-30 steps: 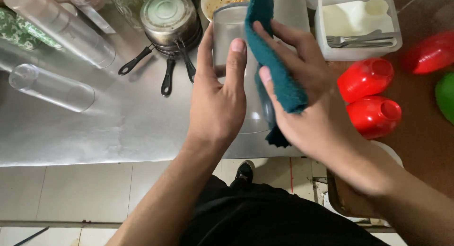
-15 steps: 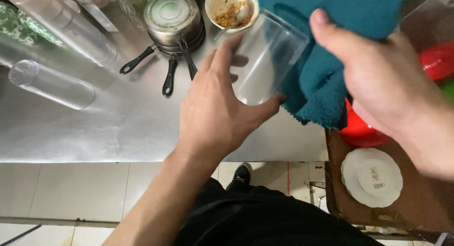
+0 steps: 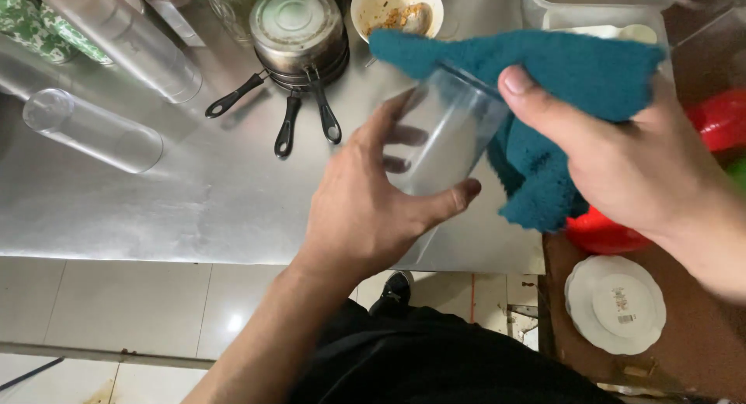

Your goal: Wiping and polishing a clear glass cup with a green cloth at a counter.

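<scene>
A clear glass is held in two hands over a steel counter, with a teal cloth pressed against it.

At far left two clear tumblers (image 3: 92, 130) lie on their sides on the steel counter (image 3: 194, 202), and behind them stacked small pans (image 3: 299, 39) stand with black handles, next to a dirty bowl (image 3: 396, 8). The left hand (image 3: 365, 210) is closed around the lower part of the glass (image 3: 447, 136), which is tilted and held in the air above the counter edge. The right hand (image 3: 622, 163) grips a teal cloth (image 3: 544, 85) at the rim, thumb on the glass. I judge the glass may slip if it is wet, and fall on the counter or the white plates (image 3: 614, 303) at lower right.
</scene>
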